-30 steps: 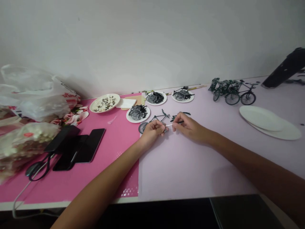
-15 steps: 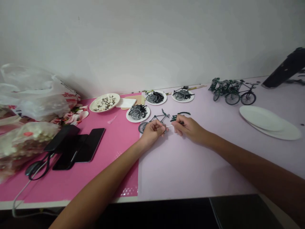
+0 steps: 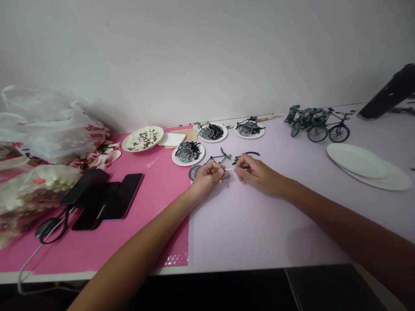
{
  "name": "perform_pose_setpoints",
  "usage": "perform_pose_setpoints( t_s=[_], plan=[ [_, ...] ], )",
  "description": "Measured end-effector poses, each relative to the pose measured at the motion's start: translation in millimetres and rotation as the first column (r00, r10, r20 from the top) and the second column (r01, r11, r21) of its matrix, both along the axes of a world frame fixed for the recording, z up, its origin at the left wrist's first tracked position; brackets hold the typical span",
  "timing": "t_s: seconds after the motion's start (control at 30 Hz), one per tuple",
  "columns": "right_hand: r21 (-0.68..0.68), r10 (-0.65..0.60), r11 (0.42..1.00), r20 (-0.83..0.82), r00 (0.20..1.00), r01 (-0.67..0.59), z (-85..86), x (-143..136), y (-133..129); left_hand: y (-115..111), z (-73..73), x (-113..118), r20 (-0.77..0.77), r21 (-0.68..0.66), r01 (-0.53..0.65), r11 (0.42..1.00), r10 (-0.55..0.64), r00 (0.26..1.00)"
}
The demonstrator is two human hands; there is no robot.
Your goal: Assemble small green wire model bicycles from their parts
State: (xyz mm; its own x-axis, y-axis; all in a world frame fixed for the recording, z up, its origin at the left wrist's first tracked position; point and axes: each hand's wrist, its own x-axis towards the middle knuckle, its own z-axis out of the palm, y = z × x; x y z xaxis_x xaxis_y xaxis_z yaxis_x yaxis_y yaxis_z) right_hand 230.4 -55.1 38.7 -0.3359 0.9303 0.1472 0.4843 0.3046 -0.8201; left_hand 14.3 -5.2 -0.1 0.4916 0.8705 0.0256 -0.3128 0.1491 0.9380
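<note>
My left hand (image 3: pixel 209 176) is closed in a pinch on a small part at its fingertips, too small to make out. Just behind it lies a partly built miniature bicycle (image 3: pixel 212 158), its wheel (image 3: pixel 193 172) left of my fingers. My right hand (image 3: pixel 254 172) grips a screwdriver (image 3: pixel 229 169); the thin metal shaft points left to my left fingertips, and the dark handle is mostly hidden in the palm. Beyond the right hand are dark green curved bicycle parts (image 3: pixel 249 154).
White plates of wheels (image 3: pixel 185 163), black parts (image 3: pixel 223 137) and frames (image 3: pixel 256 135) stand toward the wall. A bowl (image 3: pixel 126 146) of small pieces, phones (image 3: pixel 125 196) and plastic bags (image 3: pixel 55 129) are left. Finished miniature bicycles (image 3: pixel 317 125) and white plates (image 3: pixel 356 160) are right.
My right hand has shifted very slightly, with the screwdriver shaft still at my left fingertips. The left hand keeps its pinch in nearly the same place.
</note>
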Motion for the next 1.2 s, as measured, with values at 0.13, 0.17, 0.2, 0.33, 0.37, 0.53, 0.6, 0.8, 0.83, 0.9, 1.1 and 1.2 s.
perform_pose_setpoints(
  t_s=[0.13,0.17,0.2,0.33,0.37,0.53,0.6,0.8,0.83,0.9,1.1,1.2],
  plan=[
    [0.317,0.025,0.945,0.18,0.983,-0.082,-0.4,4,7,-2,6.4,-1,-0.004,0.007,-0.012,1.0,0.012,1.0],
    [0.402,0.016,0.91,0.217,0.976,-0.104,-0.7,5,9,-2,8.6,-1,-0.02,0.032,-0.02,0.999,0.02,1.0],
    [0.461,0.002,0.879,0.25,0.968,-0.121,-0.8,5,11,-2,10.7,-2,-0.039,0.062,-0.027,0.998,0.029,0.999],
    [0.528,-0.032,0.837,0.31,0.95,-0.143,-1.0,5,13,-1,15.8,-3,-0.066,0.149,-0.052,0.988,0.063,0.996],
    [0.522,-0.03,0.841,0.302,0.953,-0.139,-1.2,4,13,0,16.1,-3,-0.064,0.15,-0.06,0.987,0.071,0.995],
    [0.377,0.01,0.923,0.186,0.983,-0.081,-2.8,-4,3,-2,19.0,-3,-0.039,0.159,-0.102,0.982,0.11,0.993],
    [0.236,0.031,0.97,0.084,0.996,-0.05,-3.5,-8,-2,-4,22.4,-4,-0.059,0.213,-0.115,0.97,0.131,0.99],
    [-0.297,-0.029,0.949,-0.405,0.914,-0.102,-7.7,-22,-7,-12,27.9,-8,-0.12,0.438,-0.199,0.877,0.276,0.954],
    [-0.38,-0.051,0.912,-0.477,0.878,-0.153,-8.2,-23,-6,-13,27.8,-8,-0.121,0.485,-0.208,0.849,0.3,0.946],
    [-0.499,-0.096,0.827,-0.579,0.81,-0.259,-8.6,-23,-5,-15,27.8,-9,-0.119,0.58,-0.212,0.787,0.339,0.933],
    [-0.531,-0.112,0.791,-0.612,0.783,-0.302,-8.9,-18,-1,-15,31.4,-9,-0.149,0.579,-0.181,0.795,0.321,0.935],
    [-0.444,-0.089,0.875,-0.538,0.838,-0.192,-11.9,-18,1,-13,31.6,-6,-0.141,0.425,-0.176,0.888,0.257,0.956]
  ],
)
